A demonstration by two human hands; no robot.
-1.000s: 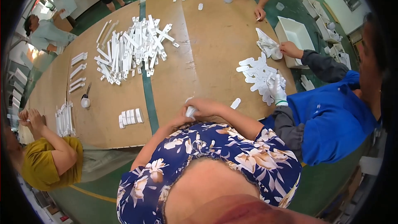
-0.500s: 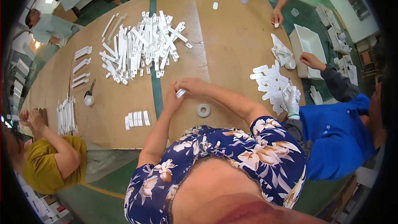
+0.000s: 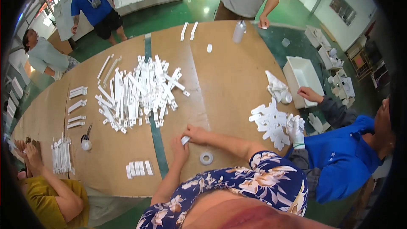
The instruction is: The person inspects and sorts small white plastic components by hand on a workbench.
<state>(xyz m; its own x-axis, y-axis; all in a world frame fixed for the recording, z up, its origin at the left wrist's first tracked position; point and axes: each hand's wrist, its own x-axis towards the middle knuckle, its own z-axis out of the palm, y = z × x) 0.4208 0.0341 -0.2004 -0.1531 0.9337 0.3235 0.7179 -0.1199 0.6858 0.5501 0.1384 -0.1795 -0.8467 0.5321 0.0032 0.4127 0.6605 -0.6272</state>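
Over the middle of the table, my left hand and my right hand meet with fingers closed around a short white stack of flat pieces. The fingers hide most of that stack. Just below my right forearm lies a grey-white roll of tape. Left of my left forearm, several similar white stacks sit side by side in a row. Beyond my hands spreads a large loose heap of long white brackets with bent, holed ends.
At right, a blue-clad co-worker's gloved hand is over flat white pieces, near a white bin. Far off stands a spray can. At left are scissors, thin white strips and a co-worker in yellow.
The view has tilted up, so the table sits lower and more of the people beyond it shows. My hands keep hold of the white stack between them.
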